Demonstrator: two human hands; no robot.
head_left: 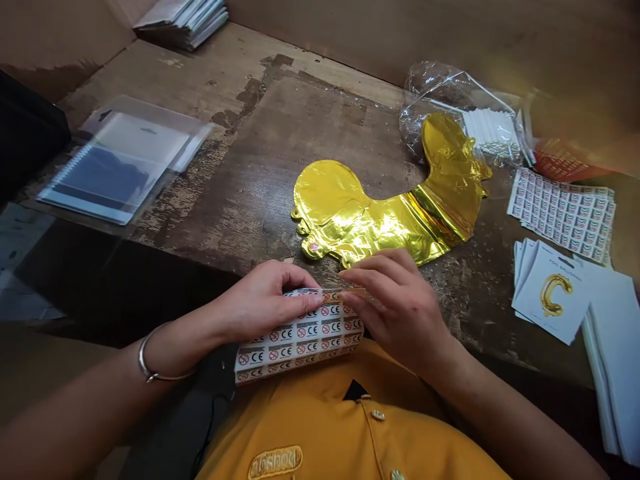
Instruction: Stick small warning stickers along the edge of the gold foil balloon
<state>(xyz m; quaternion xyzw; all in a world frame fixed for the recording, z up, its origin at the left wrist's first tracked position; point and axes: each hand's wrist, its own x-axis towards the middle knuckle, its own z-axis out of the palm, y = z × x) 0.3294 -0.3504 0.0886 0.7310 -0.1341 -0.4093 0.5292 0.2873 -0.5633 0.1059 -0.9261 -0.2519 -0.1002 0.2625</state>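
A sheet of small CE warning stickers (300,340) rests at the table's near edge against my yellow shirt. My left hand (260,300) lies on its upper left part, fingers curled and pressing it down. My right hand (400,307) is at the sheet's upper right edge, fingertips pinched together on a sticker at the top row. Just beyond both hands lies a flat, uninflated gold foil balloon (390,207), curved like a letter C.
On the worn wooden table (280,153): clear sleeves over cards (120,160) at left, a stack of packets (185,20) far back, a crumpled plastic bag with white straws (475,127), another sticker sheet (565,213), and white backing cards printed with a gold C (555,293) at right.
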